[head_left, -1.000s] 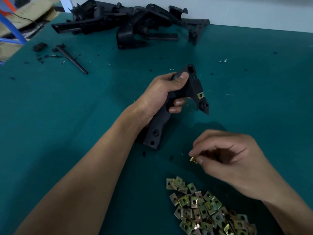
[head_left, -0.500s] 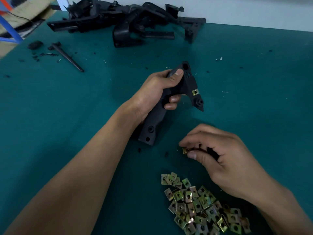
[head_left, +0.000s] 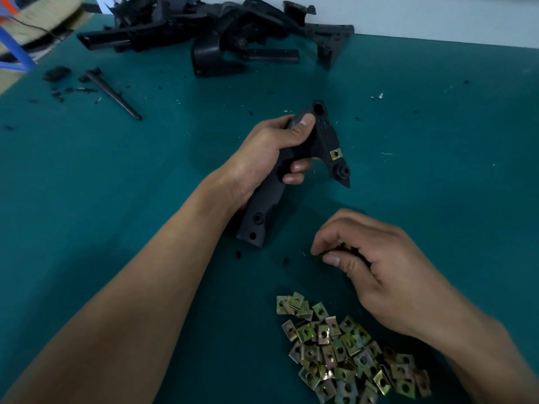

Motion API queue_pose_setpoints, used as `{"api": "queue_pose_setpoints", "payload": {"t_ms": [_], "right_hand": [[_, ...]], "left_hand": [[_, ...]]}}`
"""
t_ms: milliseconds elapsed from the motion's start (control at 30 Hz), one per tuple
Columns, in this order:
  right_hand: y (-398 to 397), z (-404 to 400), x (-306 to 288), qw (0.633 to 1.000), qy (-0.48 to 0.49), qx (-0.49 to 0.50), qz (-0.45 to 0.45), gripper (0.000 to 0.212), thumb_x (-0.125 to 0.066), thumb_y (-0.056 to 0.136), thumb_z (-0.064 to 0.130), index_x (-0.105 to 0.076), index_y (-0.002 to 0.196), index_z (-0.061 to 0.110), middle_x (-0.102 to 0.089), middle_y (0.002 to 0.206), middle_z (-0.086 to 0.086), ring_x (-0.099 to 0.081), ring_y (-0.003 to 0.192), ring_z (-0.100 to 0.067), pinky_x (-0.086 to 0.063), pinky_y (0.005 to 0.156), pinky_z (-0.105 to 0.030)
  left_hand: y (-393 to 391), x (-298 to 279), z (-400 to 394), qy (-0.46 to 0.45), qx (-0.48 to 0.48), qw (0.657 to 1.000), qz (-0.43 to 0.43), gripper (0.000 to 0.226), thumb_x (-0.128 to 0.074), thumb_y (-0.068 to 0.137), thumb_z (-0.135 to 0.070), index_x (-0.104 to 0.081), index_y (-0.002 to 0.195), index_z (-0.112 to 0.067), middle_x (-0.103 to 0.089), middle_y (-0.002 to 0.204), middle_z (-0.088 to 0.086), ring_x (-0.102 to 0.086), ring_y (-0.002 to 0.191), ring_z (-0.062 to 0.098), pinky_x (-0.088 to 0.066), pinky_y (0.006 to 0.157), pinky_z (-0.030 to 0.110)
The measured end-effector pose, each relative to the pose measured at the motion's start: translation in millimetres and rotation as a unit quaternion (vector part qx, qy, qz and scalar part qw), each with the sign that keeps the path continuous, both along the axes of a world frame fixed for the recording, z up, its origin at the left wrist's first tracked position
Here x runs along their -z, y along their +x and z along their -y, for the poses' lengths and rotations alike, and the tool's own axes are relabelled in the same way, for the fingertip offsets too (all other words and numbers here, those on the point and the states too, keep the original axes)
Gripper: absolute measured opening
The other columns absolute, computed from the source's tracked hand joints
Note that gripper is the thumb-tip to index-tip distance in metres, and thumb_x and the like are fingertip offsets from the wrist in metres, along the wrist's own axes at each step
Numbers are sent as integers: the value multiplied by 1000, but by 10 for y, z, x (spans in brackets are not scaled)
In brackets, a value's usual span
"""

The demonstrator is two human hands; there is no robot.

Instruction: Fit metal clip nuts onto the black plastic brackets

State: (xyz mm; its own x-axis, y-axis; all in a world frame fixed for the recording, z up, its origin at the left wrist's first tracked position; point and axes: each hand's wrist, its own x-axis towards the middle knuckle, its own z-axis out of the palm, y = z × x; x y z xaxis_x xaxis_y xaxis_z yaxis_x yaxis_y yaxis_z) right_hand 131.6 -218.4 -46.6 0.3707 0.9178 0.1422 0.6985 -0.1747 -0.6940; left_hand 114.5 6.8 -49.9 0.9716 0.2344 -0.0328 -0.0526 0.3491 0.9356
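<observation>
My left hand point(head_left: 269, 153) grips a black plastic bracket point(head_left: 326, 141) around its middle and holds it tilted above the green table point(head_left: 116, 185). One brass-coloured clip nut point(head_left: 335, 154) sits on the bracket's right arm. Lower right of the bracket, my right hand point(head_left: 376, 269) pinches a small clip nut point(head_left: 318, 257) between thumb and forefinger; most of that nut is hidden by the fingers. A heap of several loose clip nuts point(head_left: 347, 354) lies on the table below my right hand.
A pile of black plastic brackets point(head_left: 215, 33) lies at the far edge against the white wall. A thin black rod point(head_left: 113, 94) and black scraps lie at the far left. Small plastic crumbs dot the table.
My right hand has drifted a little left and closer to the bracket's lower end while pinching the nut. My left hand has kept its grip on the bracket.
</observation>
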Motion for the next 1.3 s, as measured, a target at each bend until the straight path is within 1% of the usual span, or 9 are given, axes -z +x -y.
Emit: {"api": "queue_pose_setpoints", "payload": {"t_ms": [233, 333, 433, 567, 800, 933, 1033, 1200, 1300], "right_hand": [[3, 8, 13, 1000, 12, 17, 16, 14, -75, 90, 12, -70, 100, 20, -60, 92, 12, -61, 84, -14, -45, 69, -16], [-13, -11, 11, 999, 16, 24, 21, 17, -78, 88, 20, -72, 103, 21, -61, 92, 9, -62, 85, -16, -50, 69, -27], [-15, -31, 26, 999, 33, 30, 22, 15, -79, 87, 15, -75, 101, 19, -63, 89, 7, -63, 82, -17, -51, 67, -32], [-7, -14, 29, 998, 60, 37, 7, 20, -81, 83, 4, -77, 100, 15, -65, 86, 8, -64, 78, -17, -52, 67, -25], [-25, 5, 25, 997, 52, 40, -28, 14, -76, 88, 7, -74, 94, 19, -63, 76, 18, -64, 70, -7, -42, 62, -8], [38, 54, 41, 987, 76, 63, -126, 16, -72, 89, 4, -73, 96, 18, -75, 88, 5, -71, 76, -15, -54, 63, -21], [172, 64, 62, 940, 176, 111, -271, 9, -68, 86, 2, -71, 93, 7, -76, 88, -10, -69, 70, -21, -53, 60, -24], [522, -138, 47, 779, 324, 206, -496, 16, -65, 83, 0, -75, 94, 6, -66, 82, -8, -61, 74, -14, -52, 69, -21], [635, -455, -8, 756, 328, 214, -525, 17, -66, 81, 2, -77, 93, 5, -69, 80, -9, -66, 74, -14, -54, 67, -21]], "left_hand": [[7, 15, -9, 0, 2, 1000, 7, 22, -53, 101, -24, -53, 91, -5, -53, 81, 8, -41, 53, 13, -33, 42, 23], [7, 10, -7, 1, 4, 1000, 9, 22, -53, 102, -24, -53, 89, -6, -52, 81, 8, -41, 53, 13, -33, 42, 23], [6, 7, 0, 3, 2, 1000, 7, 22, -52, 102, -24, -52, 92, -5, -53, 83, 9, -40, 53, 13, -33, 42, 23], [-1, -7, 15, 7, -3, 1000, 2, 21, -51, 103, -23, -51, 96, -3, -53, 85, 11, -40, 53, 13, -33, 42, 23], [-22, -41, 18, 9, -5, 1000, -3, 20, -50, 104, -22, -50, 101, -3, -53, 87, 12, -41, 53, 13, -34, 43, 23], [-26, -39, 26, 9, -1, 1000, -3, 20, -48, 105, -21, -51, 98, -3, -57, 81, 7, -40, 52, 13, -33, 43, 23], [-28, -37, 35, -2, 5, 1000, 1, 22, -48, 106, -21, -52, 93, -3, -57, 80, 7, -40, 51, 13, -32, 42, 22], [-37, -31, 20, 2, 21, 1000, 6, 20, -54, 101, -23, -50, 98, -3, -53, 86, 11, -42, 52, 14, -32, 42, 22], [-30, -24, 24, 13, 29, 999, 16, 26, -58, 93, -27, -52, 97, -2, -57, 87, 13, -42, 51, 14, -32, 42, 22]]}}
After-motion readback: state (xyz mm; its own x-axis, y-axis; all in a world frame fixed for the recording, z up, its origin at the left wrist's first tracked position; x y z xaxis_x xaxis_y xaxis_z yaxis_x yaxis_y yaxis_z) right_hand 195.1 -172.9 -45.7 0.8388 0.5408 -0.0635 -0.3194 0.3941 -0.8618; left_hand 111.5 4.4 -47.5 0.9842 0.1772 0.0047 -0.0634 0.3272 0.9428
